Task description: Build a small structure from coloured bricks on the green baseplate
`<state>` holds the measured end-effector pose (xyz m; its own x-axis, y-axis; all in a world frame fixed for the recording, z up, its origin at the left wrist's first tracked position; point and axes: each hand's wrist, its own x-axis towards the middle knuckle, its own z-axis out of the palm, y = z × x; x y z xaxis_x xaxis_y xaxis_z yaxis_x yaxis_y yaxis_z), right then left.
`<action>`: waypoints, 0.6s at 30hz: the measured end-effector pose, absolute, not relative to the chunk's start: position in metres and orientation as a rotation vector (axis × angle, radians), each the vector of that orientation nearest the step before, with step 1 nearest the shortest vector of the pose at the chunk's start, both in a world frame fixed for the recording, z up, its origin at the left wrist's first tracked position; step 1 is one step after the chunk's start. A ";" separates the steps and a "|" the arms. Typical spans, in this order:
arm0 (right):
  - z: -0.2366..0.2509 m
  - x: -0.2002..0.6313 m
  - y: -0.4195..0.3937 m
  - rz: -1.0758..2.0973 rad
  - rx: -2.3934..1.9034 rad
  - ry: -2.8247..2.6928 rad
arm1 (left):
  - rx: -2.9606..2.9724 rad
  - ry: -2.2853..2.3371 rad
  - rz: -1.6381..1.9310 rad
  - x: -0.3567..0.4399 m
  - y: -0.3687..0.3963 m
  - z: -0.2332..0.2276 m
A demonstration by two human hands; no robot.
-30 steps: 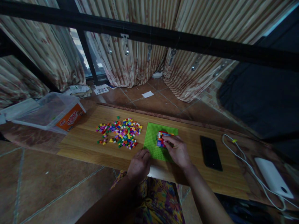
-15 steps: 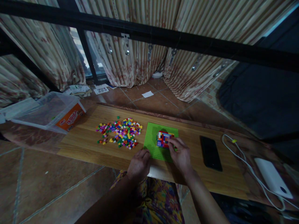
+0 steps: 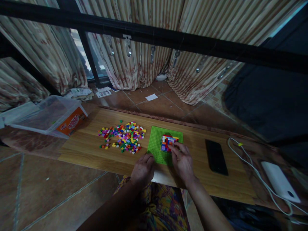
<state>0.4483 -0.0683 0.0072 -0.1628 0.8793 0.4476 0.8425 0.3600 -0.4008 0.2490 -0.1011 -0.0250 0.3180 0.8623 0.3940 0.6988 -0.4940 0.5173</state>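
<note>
The right hand (image 3: 182,162) lies on the flat green studded plastic baseplate (image 3: 156,146), and its fingertips (image 3: 173,148) touch the near right edge of the small multicoloured block of bricks (image 3: 167,141) that is built on this plate. The fingers are bent together over the bricks; I cannot tell if the grip has a loose brick inside. The left hand (image 3: 143,169) rests at the near left corner of the baseplate with the fingers curled loosely, and it holds nothing that I can see.

The baseplate lies on the long light wooden tabletop (image 3: 91,147), near its front edge. Just beside the plate, on the left, there is a spread heap of small loose bricks in many colours (image 3: 125,136). Further left, a clear plastic storage box with an orange label (image 3: 51,117) stands tilted at the end of the tabletop. On the right of the plate, well apart from it, a black smartphone (image 3: 216,156) lies flat with its screen dark. Beyond it a white cable (image 3: 243,160) runs to a white power bank (image 3: 279,181).
</note>
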 end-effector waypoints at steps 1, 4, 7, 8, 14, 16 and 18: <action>0.008 0.448 -0.068 0.079 -1.487 -2.004 | 2.332 1.420 0.939 0.249 -0.101 -0.025; 0.008 0.447 -0.069 0.090 -1.487 -1.997 | 2.329 1.418 0.944 0.249 -0.101 -0.026; 0.008 0.446 -0.069 0.091 -1.500 -2.000 | 2.327 1.412 0.957 0.249 -0.101 -0.028; 0.007 0.446 -0.068 0.087 -1.507 -2.002 | 2.325 1.408 0.956 0.249 -0.101 -0.029; 0.007 0.447 -0.066 0.094 -1.516 -2.017 | 2.330 1.421 0.953 0.249 -0.101 -0.027; 0.009 0.447 -0.067 0.137 -1.500 -1.985 | 2.338 1.421 0.953 0.249 -0.101 -0.026; 0.009 0.447 -0.070 0.172 -1.477 -1.899 | 2.339 1.416 0.951 0.249 -0.101 -0.026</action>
<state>0.4472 -0.0700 0.0093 -0.0910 0.8891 0.4486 0.7941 0.3366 -0.5061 0.2495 -0.1011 -0.0263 0.3158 0.8588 0.4033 0.6982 -0.4982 0.5141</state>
